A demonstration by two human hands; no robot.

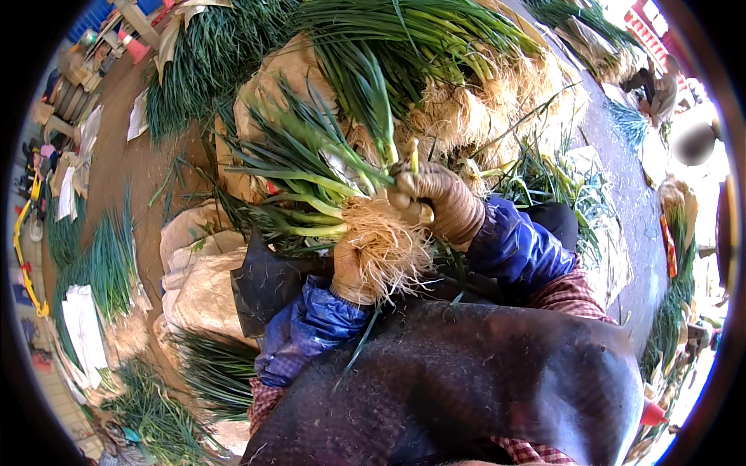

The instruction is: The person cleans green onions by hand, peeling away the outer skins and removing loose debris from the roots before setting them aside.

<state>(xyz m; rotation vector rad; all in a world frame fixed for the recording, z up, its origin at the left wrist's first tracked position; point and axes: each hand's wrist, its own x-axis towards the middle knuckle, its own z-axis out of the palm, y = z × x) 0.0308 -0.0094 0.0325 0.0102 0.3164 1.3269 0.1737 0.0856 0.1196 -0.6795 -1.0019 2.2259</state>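
A bunch of green onions (311,186) with pale stalks and tangled white roots (385,245) is held over my lap. My left hand (350,279), in a tan work glove with a blue plastic sleeve cover, grips the bunch from below at the root end. My right hand (435,202), gloved the same way, closes on the stalks just above the roots from the right. The green leaves fan out to the left and upward. A dark apron (466,373) covers my lap beneath both hands.
A large heap of green onions with roots (451,85) lies ahead of me on sacking. More bundles (109,264) and white sacks (202,287) lie on the ground at left. Another pile (590,31) and a person (691,140) are at the upper right.
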